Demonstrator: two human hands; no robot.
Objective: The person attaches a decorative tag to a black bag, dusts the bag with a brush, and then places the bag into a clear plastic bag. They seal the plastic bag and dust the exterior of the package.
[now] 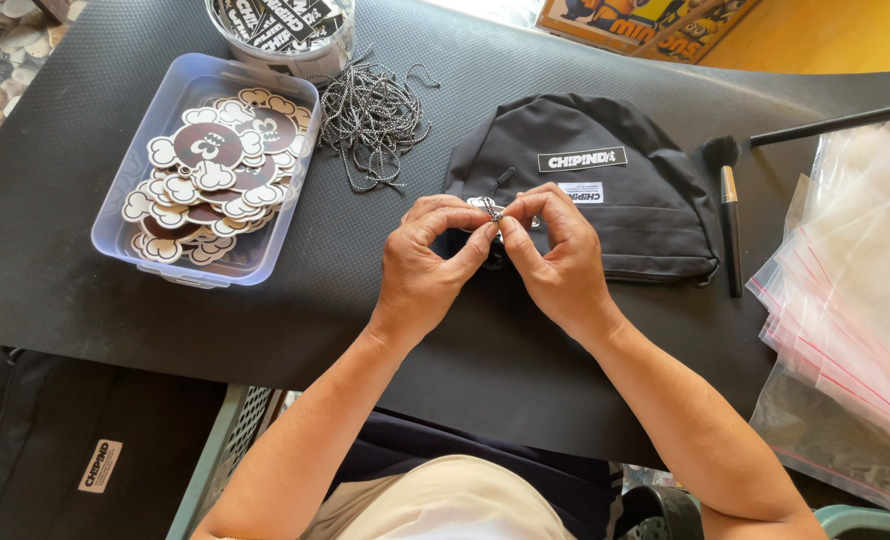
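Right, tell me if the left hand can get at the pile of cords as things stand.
Probably yes. The pile of cords lies open on the black mat, just beyond the left hand, nothing between them. But that hand is pinching a cord at the black bag.

- One view only, from a camera worn on the person's head.
- It looks steeply down and forward over the near edge of the black surface (85,200).
- It sits close: both forearms rise from the bottom edge, hands mid-frame.
- The surface's far edge runs along the top.
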